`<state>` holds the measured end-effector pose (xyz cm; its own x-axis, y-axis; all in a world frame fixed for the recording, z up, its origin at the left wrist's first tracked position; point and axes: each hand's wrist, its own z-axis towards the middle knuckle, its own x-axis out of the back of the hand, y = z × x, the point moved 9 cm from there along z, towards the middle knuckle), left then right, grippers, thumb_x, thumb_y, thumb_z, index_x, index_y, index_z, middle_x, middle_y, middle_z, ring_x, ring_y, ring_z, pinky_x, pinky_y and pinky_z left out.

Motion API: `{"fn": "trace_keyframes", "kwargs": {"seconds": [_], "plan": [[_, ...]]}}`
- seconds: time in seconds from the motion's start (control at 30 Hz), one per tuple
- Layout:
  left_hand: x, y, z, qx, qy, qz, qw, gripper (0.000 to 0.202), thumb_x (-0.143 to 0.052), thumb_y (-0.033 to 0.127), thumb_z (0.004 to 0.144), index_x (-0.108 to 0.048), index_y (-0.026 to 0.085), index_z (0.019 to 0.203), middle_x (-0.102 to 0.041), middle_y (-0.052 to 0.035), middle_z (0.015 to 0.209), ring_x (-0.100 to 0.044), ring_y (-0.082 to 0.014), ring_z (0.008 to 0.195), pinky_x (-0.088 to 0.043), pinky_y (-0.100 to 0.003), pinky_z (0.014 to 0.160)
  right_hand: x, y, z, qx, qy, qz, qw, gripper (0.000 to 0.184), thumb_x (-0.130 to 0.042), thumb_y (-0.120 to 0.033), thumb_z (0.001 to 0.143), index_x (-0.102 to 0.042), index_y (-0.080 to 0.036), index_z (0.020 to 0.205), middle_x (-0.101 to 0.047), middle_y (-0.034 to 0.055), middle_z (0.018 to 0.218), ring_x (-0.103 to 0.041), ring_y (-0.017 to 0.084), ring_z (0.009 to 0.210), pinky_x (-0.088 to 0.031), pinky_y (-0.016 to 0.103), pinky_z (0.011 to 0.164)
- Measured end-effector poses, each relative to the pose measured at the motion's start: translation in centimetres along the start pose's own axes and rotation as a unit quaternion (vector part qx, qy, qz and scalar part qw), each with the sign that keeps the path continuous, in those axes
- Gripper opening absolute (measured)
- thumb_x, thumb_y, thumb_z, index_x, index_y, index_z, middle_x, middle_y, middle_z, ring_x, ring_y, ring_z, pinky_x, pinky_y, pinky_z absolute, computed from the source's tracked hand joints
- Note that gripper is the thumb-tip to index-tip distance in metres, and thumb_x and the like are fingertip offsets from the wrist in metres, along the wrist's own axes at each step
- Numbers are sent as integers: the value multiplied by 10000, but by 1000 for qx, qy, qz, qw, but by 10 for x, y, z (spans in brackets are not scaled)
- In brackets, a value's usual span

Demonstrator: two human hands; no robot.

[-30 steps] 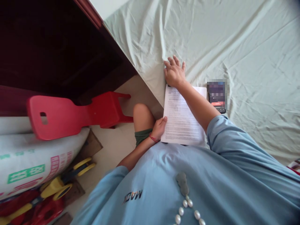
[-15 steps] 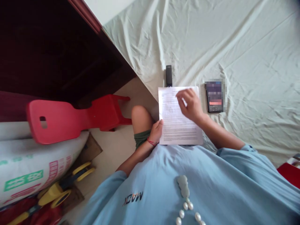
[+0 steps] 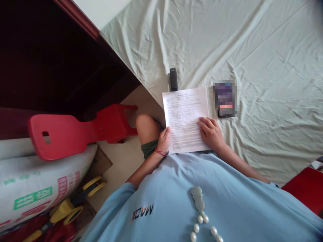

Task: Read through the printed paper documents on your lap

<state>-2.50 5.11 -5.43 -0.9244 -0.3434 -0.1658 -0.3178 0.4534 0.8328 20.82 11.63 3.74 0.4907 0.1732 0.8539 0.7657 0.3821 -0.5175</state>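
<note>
A printed sheet of paper, with other pages seeming to lie beneath it, rests in front of my body. My left hand grips its lower left edge, thumb on top and the other fingers hidden underneath. Over the right side of the page lies my right hand, palm down, fingers loosely stretched on the print. Just past the top left of the paper is a small black oblong device, its near end against the sheet. To the right of the paper lies a phone with its screen blurred out.
A pale green wrinkled sheet covers the bed. On the left are a red plastic chair, a white printed sack and a yellow wheeled thing. Something red stands at the lower right.
My right hand has come down from above the upper part of the page onto its right side. My left hand keeps its hold. The view has shifted slightly.
</note>
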Motion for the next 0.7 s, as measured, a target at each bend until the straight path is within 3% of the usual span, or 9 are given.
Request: {"fn": "trace_keyframes", "kwargs": {"seconds": [0.13, 0.23, 0.37, 0.53, 0.7], "plan": [[-8, -1, -3, 47, -33, -59, 997, 745, -873, 756, 732, -775, 136, 1132, -815, -146, 1105, -731, -337, 1230, -572, -470, 1089, -9, 4, -7, -22, -4, 10, 1000, 437, -454, -231, 1058, -751, -285, 1374, -693, 107, 1515, -617, 335, 1420, -517, 597, 1229], [-11, -13, -7, 118, -55, -76, 989, 729, -974, 663, 638, -780, 114, 1075, -820, -163, 1037, -763, -365, 1170, -589, -519, 1084, -8, 11, -9, -76, 22, -18, 997, 498, -497, -276, 1039, -646, -274, 1515, -535, 152, 1676, -467, 375, 1583, -433, 690, 1272], [-8, -14, -6, 120, -49, -70, 989, 676, -1001, 621, 606, -786, 107, 989, -822, -177, 1039, -782, -386, 1127, -604, -552, 1066, -11, 15, -10, -117, 30, -46, 992, 602, -512, -313, 1026, -507, -269, 1627, -423, 188, 1743, -294, 403, 1678, -322, 803, 1280], [-4, -5, 2, 112, -38, -62, 991, 703, -1025, 630, 530, -786, 110, 939, -827, -164, 979, -792, -391, 1089, -622, -543, 1030, -12, 7, -6, -85, 18, -27, 996, 572, -468, -280, 1037, -534, -141, 1588, -490, 274, 1668, -350, 391, 1651, -389, 698, 1298], [8, 11, 10, 84, -28, -35, 995, 680, -1029, 648, 489, -785, 122, 845, -822, -131, 884, -804, -370, 1011, -634, -519, 982, -2, 7, 0, -92, 32, -19, 995, 564, -438, -279, 1047, -541, -202, 1596, -604, 228, 1564, -455, 385, 1566, -414, 684, 1282]]}}
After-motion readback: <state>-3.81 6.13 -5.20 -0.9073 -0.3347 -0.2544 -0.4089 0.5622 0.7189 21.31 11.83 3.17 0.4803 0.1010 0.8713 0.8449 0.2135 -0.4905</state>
